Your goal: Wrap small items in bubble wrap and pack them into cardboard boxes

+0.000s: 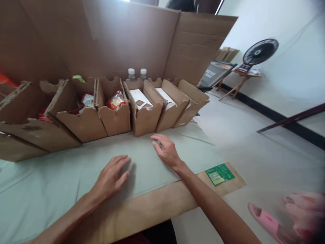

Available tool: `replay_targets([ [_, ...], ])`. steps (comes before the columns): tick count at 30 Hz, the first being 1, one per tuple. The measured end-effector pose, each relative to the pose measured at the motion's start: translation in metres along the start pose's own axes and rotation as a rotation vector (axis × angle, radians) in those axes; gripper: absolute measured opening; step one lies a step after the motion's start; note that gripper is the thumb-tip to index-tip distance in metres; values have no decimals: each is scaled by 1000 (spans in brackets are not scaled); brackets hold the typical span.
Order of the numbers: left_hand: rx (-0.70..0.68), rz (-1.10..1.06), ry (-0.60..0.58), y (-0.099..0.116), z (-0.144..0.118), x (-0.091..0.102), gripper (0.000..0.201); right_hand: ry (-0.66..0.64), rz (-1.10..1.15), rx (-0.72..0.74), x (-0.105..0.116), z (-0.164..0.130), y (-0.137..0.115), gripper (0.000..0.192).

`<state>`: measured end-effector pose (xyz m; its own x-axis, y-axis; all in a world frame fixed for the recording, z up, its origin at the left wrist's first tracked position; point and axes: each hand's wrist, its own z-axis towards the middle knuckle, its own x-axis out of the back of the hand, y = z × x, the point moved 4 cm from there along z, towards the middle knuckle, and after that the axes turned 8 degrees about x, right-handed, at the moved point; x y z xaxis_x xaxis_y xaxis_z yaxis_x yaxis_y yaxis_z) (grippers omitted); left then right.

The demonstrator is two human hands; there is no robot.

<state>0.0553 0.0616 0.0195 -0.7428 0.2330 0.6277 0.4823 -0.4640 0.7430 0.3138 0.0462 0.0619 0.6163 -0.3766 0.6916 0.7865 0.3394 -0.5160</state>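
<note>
My left hand point(110, 176) hovers over or rests lightly on the pale green cloth point(63, 176), fingers stretched out and thumb apart, holding nothing. Farther right, my right hand point(165, 149) is also empty, its fingers loosely curved and thumb apart. It is nearest to a cardboard bin point(146, 120) holding a white box point(139, 98) with brown diamond shapes. To the left, another cardboard bin point(115, 120) contains a clear and red snack packet point(116, 100). A wider bin point(83, 125) beside it has silver and red packets point(87, 100) inside.
A tall cardboard panel point(127, 37) stands behind the bins, with two white-capped bottles point(131, 74) before it. A green label point(219, 174) lies at the table's front right. Beyond are a fan point(260, 52), a folding chair point(212, 74) and a person's pink slipper point(266, 220) on the floor.
</note>
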Motion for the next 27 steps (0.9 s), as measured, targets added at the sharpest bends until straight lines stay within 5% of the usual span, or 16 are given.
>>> replay_targets([
  [3,-106,36,96,-11,-37,18,25,-43,9,98,-6,40,-48,38],
  [7,-80,60,269,-20,-42,33,19,-239,-191,67,-28,115,-94,69],
  [12,59,18,402,-23,-37,54,21,-345,-429,-13,-46,161,-115,32],
  [15,145,-44,483,-27,-41,69,25,-352,-427,-5,-39,134,-128,24],
  [18,244,-137,548,-35,-44,78,32,-408,-380,10,-9,71,-150,18],
  [20,314,-203,555,-39,-45,79,36,-459,-233,71,21,24,-166,21],
  [21,341,-234,546,-40,-45,78,38,-470,21,128,37,3,-174,31],
  [24,365,-278,475,-37,-43,70,43,-161,354,96,87,-26,-165,38],
  [27,340,-247,428,-29,-39,63,44,219,111,-11,108,-6,-121,15],
])
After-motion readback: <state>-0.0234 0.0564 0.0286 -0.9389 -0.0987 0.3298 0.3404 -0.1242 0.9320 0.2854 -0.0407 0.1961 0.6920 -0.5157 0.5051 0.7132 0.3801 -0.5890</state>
